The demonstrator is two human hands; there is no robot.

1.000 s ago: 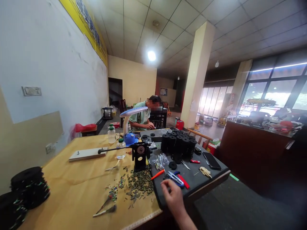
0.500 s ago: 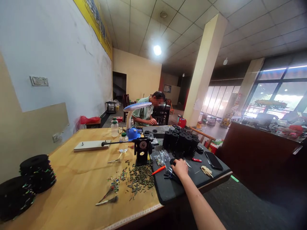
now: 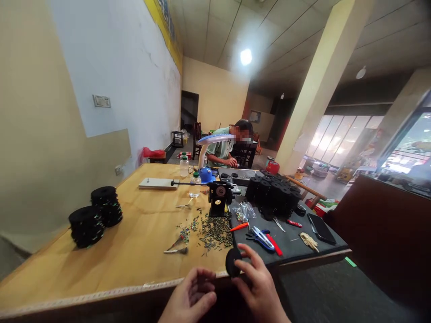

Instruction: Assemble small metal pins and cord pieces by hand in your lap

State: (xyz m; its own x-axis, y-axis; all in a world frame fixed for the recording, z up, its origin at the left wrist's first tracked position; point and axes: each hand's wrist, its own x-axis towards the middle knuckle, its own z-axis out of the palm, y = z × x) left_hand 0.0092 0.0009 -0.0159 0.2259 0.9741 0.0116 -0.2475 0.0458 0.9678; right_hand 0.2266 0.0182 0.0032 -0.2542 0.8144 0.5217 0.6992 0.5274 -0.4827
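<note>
Though partly dim the room (image 3: 215, 85), wooden tabletop (image 3: 141, 251) beyond black spool (image 3: 230, 263)

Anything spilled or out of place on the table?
Possibly spilled: small metallic pieces lie loose and uncontained in front of the black dial-fitted machine, with multicoloured bits strewn to their left.

Left wall (image 3: 134, 80) is white and beige, scuffed, with a switch plate (image 3: 101, 101) and a yellow banner (image 3: 173, 45) up high. Cream back wall (image 3: 215, 85), dark doorway (image 3: 190, 107) at its left end. Panelled ceiling (image 3: 286, 38), one lamp (image 3: 246, 56) lit, glaring. Square cream column (image 3: 323, 85) right of centre; windows (image 3: 412, 146) far right, washed out. Brown counter (image 3: 384, 233) in front, dark grey floor (image 3: 316, 291). Wooden chair (image 3: 197, 134) near the doorway.
</note>
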